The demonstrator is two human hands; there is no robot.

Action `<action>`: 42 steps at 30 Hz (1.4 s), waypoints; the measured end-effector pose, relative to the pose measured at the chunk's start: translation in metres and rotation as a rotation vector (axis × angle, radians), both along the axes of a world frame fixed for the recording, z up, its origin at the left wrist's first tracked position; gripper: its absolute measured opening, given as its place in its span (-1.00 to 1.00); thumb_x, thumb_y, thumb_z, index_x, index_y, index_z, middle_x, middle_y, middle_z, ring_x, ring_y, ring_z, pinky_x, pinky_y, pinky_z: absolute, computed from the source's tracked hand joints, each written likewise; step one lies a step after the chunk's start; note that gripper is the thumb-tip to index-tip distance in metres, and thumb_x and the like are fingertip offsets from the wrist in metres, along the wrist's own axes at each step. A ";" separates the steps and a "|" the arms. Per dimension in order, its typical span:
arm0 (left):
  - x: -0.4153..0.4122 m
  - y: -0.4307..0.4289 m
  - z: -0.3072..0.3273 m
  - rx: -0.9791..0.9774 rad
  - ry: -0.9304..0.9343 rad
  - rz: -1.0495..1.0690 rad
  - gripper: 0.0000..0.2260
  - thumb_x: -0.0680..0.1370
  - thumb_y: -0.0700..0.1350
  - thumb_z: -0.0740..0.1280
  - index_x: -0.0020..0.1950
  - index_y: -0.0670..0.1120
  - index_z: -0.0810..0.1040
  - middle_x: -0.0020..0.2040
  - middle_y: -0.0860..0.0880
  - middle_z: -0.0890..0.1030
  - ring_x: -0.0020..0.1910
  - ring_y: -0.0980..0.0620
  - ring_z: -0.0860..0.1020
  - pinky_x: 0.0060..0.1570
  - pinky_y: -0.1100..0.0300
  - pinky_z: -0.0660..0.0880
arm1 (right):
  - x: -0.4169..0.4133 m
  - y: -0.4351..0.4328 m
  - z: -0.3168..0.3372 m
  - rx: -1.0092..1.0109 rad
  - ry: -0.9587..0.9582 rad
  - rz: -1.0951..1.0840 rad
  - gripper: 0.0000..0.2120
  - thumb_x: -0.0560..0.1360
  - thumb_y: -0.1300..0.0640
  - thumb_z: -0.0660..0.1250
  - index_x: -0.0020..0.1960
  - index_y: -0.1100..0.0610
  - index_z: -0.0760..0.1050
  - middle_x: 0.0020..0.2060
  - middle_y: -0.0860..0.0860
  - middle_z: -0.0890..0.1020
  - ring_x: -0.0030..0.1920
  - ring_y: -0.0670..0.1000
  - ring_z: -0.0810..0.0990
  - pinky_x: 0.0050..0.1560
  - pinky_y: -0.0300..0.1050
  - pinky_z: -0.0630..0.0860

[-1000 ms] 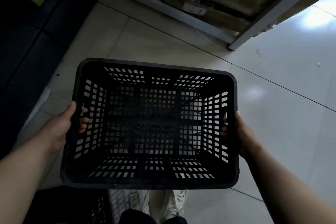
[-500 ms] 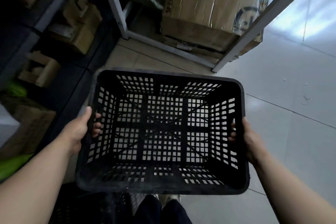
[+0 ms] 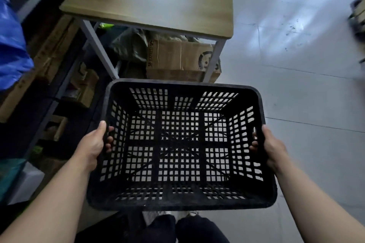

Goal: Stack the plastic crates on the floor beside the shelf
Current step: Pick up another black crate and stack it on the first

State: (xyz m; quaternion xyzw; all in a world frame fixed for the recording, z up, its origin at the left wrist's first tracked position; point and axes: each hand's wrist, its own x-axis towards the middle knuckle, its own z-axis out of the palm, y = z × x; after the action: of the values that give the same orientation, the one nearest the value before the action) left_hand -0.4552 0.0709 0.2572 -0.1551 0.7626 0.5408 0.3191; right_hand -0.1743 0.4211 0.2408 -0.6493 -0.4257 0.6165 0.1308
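I hold a black plastic crate (image 3: pixel 181 201) with lattice walls and base, empty, level in the air in front of my legs. My left hand (image 3: pixel 94 144) grips its left rim, thumb on top and fingers curled through the side handle. My right hand (image 3: pixel 271 146) grips the right rim the same way. Pale floor tiles show through the crate's base. The dark shelf (image 3: pixel 49 69) runs along the left side of the view.
A wooden-topped table (image 3: pixel 158 4) on white metal legs stands ahead, with cardboard boxes (image 3: pixel 177 59) under it. The shelf on the left holds boxes and a blue bag (image 3: pixel 11 45). Pale tiled floor (image 3: pixel 306 85) spreads to the right. A dark object lies by my left leg.
The view has tilted up: the table top and the blue bag have come into sight. The crate stays gripped in both hands and now sits higher off the floor.
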 end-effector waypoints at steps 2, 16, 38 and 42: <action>0.009 0.016 0.021 0.016 0.024 -0.038 -0.63 0.57 0.21 0.14 -0.04 -0.03 0.58 -0.25 0.00 0.46 -0.34 0.07 0.37 -0.29 0.18 0.41 | 0.022 0.005 0.023 0.025 0.017 -0.040 -0.61 0.47 -0.18 0.28 -0.15 0.17 0.55 -0.45 0.06 0.50 -0.50 0.01 0.49 -0.26 -0.04 0.53; 0.132 0.214 0.092 0.095 0.140 -0.349 -0.68 0.62 0.11 0.11 -0.05 -0.08 0.52 -0.27 -0.04 0.46 -0.38 0.05 0.35 -0.35 0.20 0.36 | 0.232 0.094 0.102 0.152 0.044 -0.341 -0.73 0.53 -0.03 0.25 -0.13 0.18 0.52 -0.42 0.08 0.51 -0.53 0.02 0.49 -0.54 -0.23 0.48; 0.343 0.623 0.113 0.178 0.091 -0.917 -0.72 0.63 0.03 0.13 -0.04 -0.13 0.52 -0.26 -0.08 0.56 -0.40 0.03 0.40 -0.48 0.23 0.43 | 0.506 0.258 0.123 0.268 -0.058 -0.887 -0.76 0.54 0.00 0.21 -0.12 0.13 0.54 -0.48 0.03 0.53 -0.56 -0.03 0.50 -0.52 -0.24 0.34; 0.366 0.708 0.117 0.198 0.067 -1.028 -0.70 0.63 0.03 0.14 0.07 -0.16 0.53 -0.24 -0.09 0.57 -0.38 0.03 0.43 -0.45 0.23 0.45 | 0.528 0.303 0.128 0.271 -0.069 -0.978 -0.77 0.55 -0.01 0.20 -0.11 0.10 0.53 -0.46 0.04 0.53 -0.56 -0.05 0.50 -0.57 -0.27 0.33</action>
State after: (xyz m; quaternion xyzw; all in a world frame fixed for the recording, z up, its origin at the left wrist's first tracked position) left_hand -0.0890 0.7790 0.3739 0.2873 0.6953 0.3886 0.5320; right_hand 0.3533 0.7241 0.3691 -0.7700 -0.1519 0.4004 0.4730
